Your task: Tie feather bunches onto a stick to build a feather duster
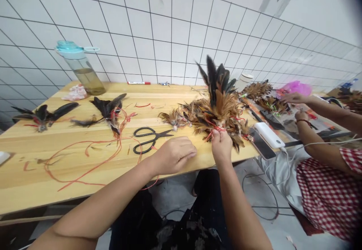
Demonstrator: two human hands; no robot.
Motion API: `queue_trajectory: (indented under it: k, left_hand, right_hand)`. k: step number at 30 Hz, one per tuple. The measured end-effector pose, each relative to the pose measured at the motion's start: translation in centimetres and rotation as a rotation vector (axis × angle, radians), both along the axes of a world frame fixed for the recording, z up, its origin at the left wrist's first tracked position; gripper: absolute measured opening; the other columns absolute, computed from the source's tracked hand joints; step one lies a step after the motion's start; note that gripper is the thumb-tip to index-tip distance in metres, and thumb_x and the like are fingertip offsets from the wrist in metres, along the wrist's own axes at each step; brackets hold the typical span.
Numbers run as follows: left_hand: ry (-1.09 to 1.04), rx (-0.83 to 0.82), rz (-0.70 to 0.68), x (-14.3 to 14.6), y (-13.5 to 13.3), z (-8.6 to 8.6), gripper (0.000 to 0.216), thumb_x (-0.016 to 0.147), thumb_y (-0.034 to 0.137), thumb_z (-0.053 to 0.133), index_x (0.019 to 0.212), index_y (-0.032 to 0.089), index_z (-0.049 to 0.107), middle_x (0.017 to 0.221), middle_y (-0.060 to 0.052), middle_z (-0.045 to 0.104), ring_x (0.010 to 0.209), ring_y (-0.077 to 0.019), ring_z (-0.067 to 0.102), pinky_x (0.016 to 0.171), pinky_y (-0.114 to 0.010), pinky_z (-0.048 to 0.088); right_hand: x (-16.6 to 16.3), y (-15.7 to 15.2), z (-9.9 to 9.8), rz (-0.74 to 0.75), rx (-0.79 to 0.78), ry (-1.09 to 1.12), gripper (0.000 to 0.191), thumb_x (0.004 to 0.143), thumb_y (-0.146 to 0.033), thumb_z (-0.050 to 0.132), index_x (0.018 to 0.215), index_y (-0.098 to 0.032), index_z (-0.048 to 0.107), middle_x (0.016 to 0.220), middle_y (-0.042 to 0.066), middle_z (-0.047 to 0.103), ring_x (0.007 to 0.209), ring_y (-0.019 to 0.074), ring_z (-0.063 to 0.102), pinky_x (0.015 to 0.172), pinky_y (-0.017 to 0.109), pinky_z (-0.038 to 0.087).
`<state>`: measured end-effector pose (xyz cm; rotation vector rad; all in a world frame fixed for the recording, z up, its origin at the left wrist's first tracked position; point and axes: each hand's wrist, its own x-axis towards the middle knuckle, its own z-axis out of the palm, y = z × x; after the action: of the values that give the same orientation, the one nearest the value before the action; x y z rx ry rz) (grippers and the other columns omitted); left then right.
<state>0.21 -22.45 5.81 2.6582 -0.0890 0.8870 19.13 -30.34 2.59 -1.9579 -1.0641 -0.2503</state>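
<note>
My right hand (222,146) pinches the tied base of a feather bundle (219,101), which stands upright with dark feathers on top and brown ones below. Red string is wound about the base by my fingertips. More brown feather bunches (195,110) lie behind and around it. My left hand (177,155) is closed near the table's front edge, fingers curled; whatever it may hold is hidden. Just beyond it are black-handled scissors (151,137), lying with their blades slightly apart. Long red string (85,174) loops over the wooden table (93,155) to the left.
Dark feather bunches (107,110) lie at the left, before a water bottle (85,74) with a blue lid. A red marker (138,83) lies along the back. To the right are a phone (263,144), a white power bank (269,135) and a co-worker's hands (295,98).
</note>
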Motion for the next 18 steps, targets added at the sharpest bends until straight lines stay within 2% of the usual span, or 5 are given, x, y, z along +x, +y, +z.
queue_trajectory:
  k: [3, 6, 10, 14, 18]
  left_hand:
    - [-0.072, 0.226, 0.069, -0.3, -0.5, 1.4, 0.021, 0.090, 0.011, 0.042, 0.078, 0.016, 0.059, 0.066, -0.004, 0.055, 0.064, -0.0159, 0.044, 0.061, -0.030, 0.036]
    - [-0.134, 0.406, 0.103, -0.6, -0.5, 3.3, 0.020, 0.087, 0.006, 0.044, 0.076, 0.015, 0.059, 0.063, -0.003, 0.052, 0.062, -0.0164, 0.040, 0.059, -0.031, 0.033]
    - [-0.151, 0.570, 0.102, -0.3, -0.1, 5.7, 0.022, 0.089, 0.008, 0.046, 0.072, 0.015, 0.058, 0.062, -0.003, 0.051, 0.062, -0.0158, 0.040, 0.058, -0.031, 0.031]
    - [-0.073, 0.631, 0.129, 0.2, 1.4, 7.4, 0.026, 0.091, 0.012, 0.045, 0.072, 0.016, 0.062, 0.064, -0.004, 0.056, 0.063, -0.0149, 0.043, 0.058, -0.030, 0.031]
    - [0.114, 0.498, 0.136, 0.7, 3.6, 7.9, 0.027, 0.092, 0.019, 0.044, 0.077, 0.017, 0.067, 0.071, -0.005, 0.061, 0.067, -0.0150, 0.050, 0.060, -0.028, 0.036]
  right_hand:
    - [-0.9, -0.3, 0.3, -0.084, -0.163, -0.178, 0.025, 0.091, -0.020, 0.038, 0.090, -0.013, 0.062, 0.081, 0.012, 0.067, 0.072, 0.0213, 0.059, 0.064, 0.030, 0.039]
    - [-1.7, -0.8, 0.5, -0.101, -0.325, -0.358, 0.023, 0.091, -0.015, 0.039, 0.090, -0.014, 0.062, 0.078, 0.011, 0.067, 0.067, 0.0200, 0.057, 0.059, 0.030, 0.032]
    - [-1.9, -1.5, 0.8, -0.096, -0.394, -0.543, 0.023, 0.091, -0.013, 0.039, 0.085, -0.015, 0.061, 0.073, 0.009, 0.065, 0.062, 0.0179, 0.055, 0.056, 0.030, 0.025]
    - [-1.0, -2.7, 1.5, 0.165, -0.482, -0.700, 0.020, 0.090, -0.011, 0.042, 0.086, -0.016, 0.060, 0.072, 0.006, 0.065, 0.061, 0.0170, 0.055, 0.056, 0.031, 0.022]
    - [-0.3, -4.7, 2.8, 0.440, -0.537, -0.797, 0.015, 0.086, -0.008, 0.047, 0.083, -0.017, 0.059, 0.071, 0.004, 0.063, 0.064, 0.0171, 0.056, 0.059, 0.031, 0.025]
